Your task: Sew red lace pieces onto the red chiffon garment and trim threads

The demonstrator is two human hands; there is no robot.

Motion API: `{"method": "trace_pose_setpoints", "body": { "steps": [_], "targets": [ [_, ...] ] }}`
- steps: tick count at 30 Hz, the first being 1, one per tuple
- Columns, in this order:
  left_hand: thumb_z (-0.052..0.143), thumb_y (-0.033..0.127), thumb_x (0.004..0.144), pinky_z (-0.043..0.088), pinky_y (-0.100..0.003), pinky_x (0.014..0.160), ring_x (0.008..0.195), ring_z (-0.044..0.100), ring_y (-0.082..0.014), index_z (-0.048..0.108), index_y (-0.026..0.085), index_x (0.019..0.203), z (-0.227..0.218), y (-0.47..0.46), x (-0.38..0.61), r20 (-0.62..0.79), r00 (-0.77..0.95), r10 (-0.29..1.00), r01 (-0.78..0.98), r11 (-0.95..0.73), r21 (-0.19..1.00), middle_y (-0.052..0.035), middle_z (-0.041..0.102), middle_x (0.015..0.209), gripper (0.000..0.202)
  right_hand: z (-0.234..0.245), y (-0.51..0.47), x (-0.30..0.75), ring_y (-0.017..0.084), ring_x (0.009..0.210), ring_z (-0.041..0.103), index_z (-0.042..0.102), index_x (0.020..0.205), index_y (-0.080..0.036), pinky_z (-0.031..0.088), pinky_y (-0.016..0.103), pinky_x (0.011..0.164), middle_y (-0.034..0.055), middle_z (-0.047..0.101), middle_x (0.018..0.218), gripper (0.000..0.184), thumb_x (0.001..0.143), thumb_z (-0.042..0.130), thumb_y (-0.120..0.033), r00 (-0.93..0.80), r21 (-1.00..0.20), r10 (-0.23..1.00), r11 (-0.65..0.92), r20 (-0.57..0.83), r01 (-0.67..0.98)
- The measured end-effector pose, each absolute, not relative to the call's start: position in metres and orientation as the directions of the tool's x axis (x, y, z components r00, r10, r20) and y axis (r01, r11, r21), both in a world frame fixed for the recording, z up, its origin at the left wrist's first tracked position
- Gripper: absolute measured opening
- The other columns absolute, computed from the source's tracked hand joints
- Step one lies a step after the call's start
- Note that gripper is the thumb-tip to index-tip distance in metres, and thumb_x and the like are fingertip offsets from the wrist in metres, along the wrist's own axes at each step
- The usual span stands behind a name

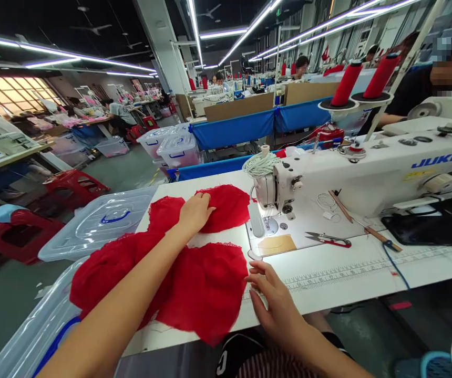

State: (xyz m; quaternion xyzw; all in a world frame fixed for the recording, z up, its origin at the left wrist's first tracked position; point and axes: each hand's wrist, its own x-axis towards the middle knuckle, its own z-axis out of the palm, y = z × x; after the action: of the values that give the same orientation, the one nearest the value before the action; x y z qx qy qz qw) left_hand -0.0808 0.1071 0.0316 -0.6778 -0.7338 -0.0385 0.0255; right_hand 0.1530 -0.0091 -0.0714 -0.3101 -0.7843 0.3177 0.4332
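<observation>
Touching the far red lace-edged cloth on the tabletop, L hand: fingers close tog., thumb apart; R hand loosely spread by near red cloth. Prob. light, soft, slippery; grip edges.

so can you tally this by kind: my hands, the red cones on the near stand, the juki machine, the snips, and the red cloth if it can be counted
Hands (left hand, right hand): 2
Red cones: 2
JUKI machine: 1
Snips: 1
Total: 6
Red cloth left out: its pieces overlap, so I can't tell
</observation>
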Motion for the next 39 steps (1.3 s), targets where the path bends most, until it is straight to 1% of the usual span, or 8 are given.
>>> {"method": "trace_pose_setpoints", "body": {
  "steps": [9,12,17,21,24,28,34,39],
  "targets": [
    [0.021,0.025,0.095,0.043,-0.034,0.079,0.091,0.058,-0.0234,0.042,0.019,0.102,0.061,0.091,-0.093,0.451,-0.187,0.873,0.954,0.051,0.297,-0.0117,0.059,0.101,0.023,-0.058,-0.006,0.162,0.021,0.104,0.060,0.061,0.095,-0.021,0.056,0.034,0.081,0.0127,0.056,0.112,0.017,0.090,0.045,-0.018,-0.423,-0.875,0.799,0.483,0.427,0.030],
    [0.025,0.029,0.096,0.043,-0.029,0.082,0.092,0.056,-0.0198,0.040,0.023,0.098,0.079,0.051,-0.083,0.578,-0.154,0.801,0.907,-0.118,0.404,-0.0064,0.056,0.100,0.017,-0.047,-0.006,0.166,0.020,0.101,0.061,0.064,0.094,-0.022,0.053,0.036,0.087,0.0104,0.059,0.110,0.015,0.090,0.054,-0.033,-0.500,-0.962,0.822,0.221,0.272,-0.160],
    [0.031,0.021,0.094,0.039,-0.026,0.055,0.057,0.051,-0.0145,0.049,0.024,0.075,0.069,-0.019,-0.029,0.331,0.460,0.824,0.741,-0.562,0.368,0.0011,0.057,0.066,0.026,-0.034,-0.008,0.167,0.023,0.107,0.060,0.062,0.111,-0.020,0.047,0.037,0.093,0.0101,0.064,0.111,0.062,0.065,0.075,-0.061,-0.723,-0.727,0.690,-0.506,-0.018,-0.465],
    [0.035,0.028,0.096,0.028,-0.028,0.044,0.048,0.042,-0.0144,0.055,0.023,0.077,0.042,-0.043,-0.001,0.190,0.780,0.597,0.556,-0.799,0.230,0.0004,0.055,0.059,0.027,-0.034,-0.007,0.174,0.011,0.068,0.061,0.068,0.083,-0.016,0.049,0.024,0.071,0.0003,0.066,0.072,0.038,0.064,0.083,-0.045,-0.728,-0.659,0.673,-0.607,-0.130,-0.444],
    [0.039,0.041,0.094,0.039,-0.026,0.053,0.059,0.050,-0.0141,0.051,0.021,0.087,0.025,-0.040,-0.001,0.183,0.531,0.827,0.672,-0.543,0.504,-0.0010,0.058,0.074,0.025,-0.036,-0.005,0.184,0.009,0.064,0.058,0.067,0.079,-0.018,0.047,0.021,0.066,-0.0025,0.065,0.071,0.028,0.067,0.081,-0.039,-0.613,-0.682,0.773,-0.539,-0.167,-0.494],
    [0.053,0.037,0.088,0.047,-0.031,0.078,0.092,0.056,-0.0182,0.049,0.023,0.111,0.012,-0.027,0.000,-0.156,0.381,0.912,0.464,-0.042,0.885,-0.0051,0.059,0.104,0.028,-0.033,-0.005,0.194,0.010,0.067,0.058,0.066,0.083,-0.020,0.048,0.023,0.067,-0.0020,0.064,0.078,0.026,0.072,0.078,-0.039,-0.571,-0.777,0.814,-0.425,-0.105,-0.464],
    [0.053,0.037,0.087,0.039,-0.024,0.062,0.066,0.047,-0.0121,0.057,0.016,0.071,0.015,-0.020,0.010,-0.193,0.312,0.930,0.409,0.052,0.911,0.0013,0.055,0.069,0.026,-0.026,0.001,0.214,0.014,0.080,0.058,0.065,0.091,-0.021,0.047,0.026,0.076,0.0006,0.064,0.086,0.023,0.075,0.074,-0.035,-0.435,-0.946,0.900,-0.122,0.022,-0.301],
    [0.062,0.047,0.080,0.035,-0.020,0.054,0.059,0.042,-0.0094,0.058,0.018,0.083,0.031,-0.027,0.002,-0.426,0.587,0.689,0.258,0.340,0.904,0.0041,0.053,0.068,0.030,-0.023,0.006,0.254,0.008,0.056,0.043,0.054,0.071,-0.018,0.037,0.019,0.053,-0.0044,0.050,0.066,0.030,0.071,0.076,-0.039,-0.653,-0.956,0.756,-0.221,-0.043,-0.194]
  ]
}}
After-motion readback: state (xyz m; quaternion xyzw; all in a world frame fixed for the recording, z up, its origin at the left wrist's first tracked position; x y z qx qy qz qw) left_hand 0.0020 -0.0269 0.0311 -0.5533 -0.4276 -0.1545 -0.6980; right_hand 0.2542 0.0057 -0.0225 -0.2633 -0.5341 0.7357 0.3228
